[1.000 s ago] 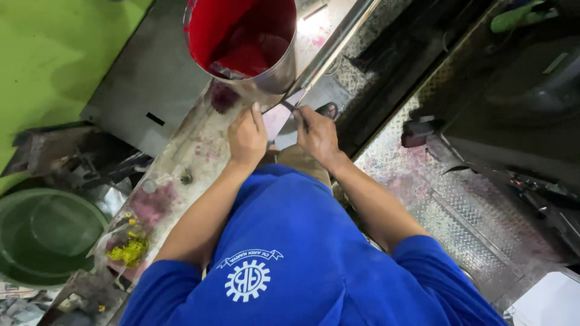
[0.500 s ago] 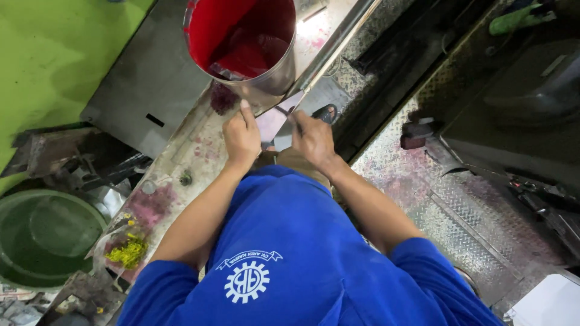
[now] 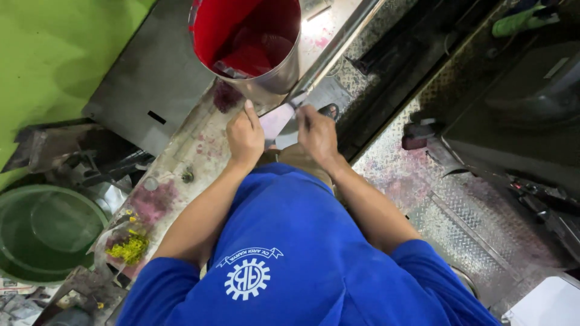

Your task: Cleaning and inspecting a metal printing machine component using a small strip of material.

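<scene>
A metal can (image 3: 275,75), coated red inside with red ink at the bottom, stands on a stained bench ledge (image 3: 193,151). My left hand (image 3: 244,137) is just below the can, fingers curled, one finger reaching up to the can's base. It rests at the edge of a pale pink sheet (image 3: 275,121); whether it grips the sheet is hidden. My right hand (image 3: 317,134) is to the right of the sheet, closed on a thin metal tool (image 3: 296,104) whose tip points at the can's lower wall. My blue shirt fills the lower frame.
A steel bar (image 3: 338,48) runs diagonally past the can. A black looped handle (image 3: 330,110) lies by my right hand. A green bucket (image 3: 42,232) stands lower left, with a yellow ink blob (image 3: 130,247) beside it. Diamond-plate floor (image 3: 465,217) and dark machinery (image 3: 519,115) lie right.
Both hands have moved up and closer to the can's base. The right hand's tool now points at the can wall.
</scene>
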